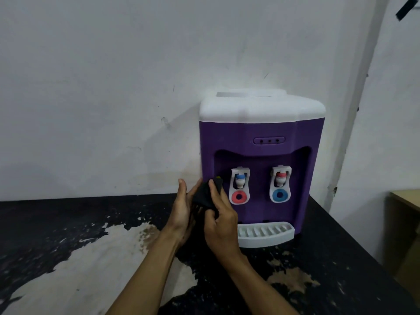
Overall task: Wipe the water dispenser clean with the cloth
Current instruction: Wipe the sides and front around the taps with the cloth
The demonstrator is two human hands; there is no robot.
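Note:
A purple water dispenser (261, 133) with a white top, two white taps and a white drip tray (266, 234) stands on a black worn table against the wall. A dark cloth (204, 196) is held between both hands just in front of the dispenser's lower left corner. My left hand (181, 212) cups the cloth from the left with fingers extended upward. My right hand (221, 226) grips the cloth from the right, index finger on top. The cloth's upper edge is close to the dispenser's left front edge; contact cannot be told.
The black table (341, 269) has large patches of peeled paint at the left and front. A white wall rises behind. A wooden desk (406, 201) stands at the far right beyond the table's edge.

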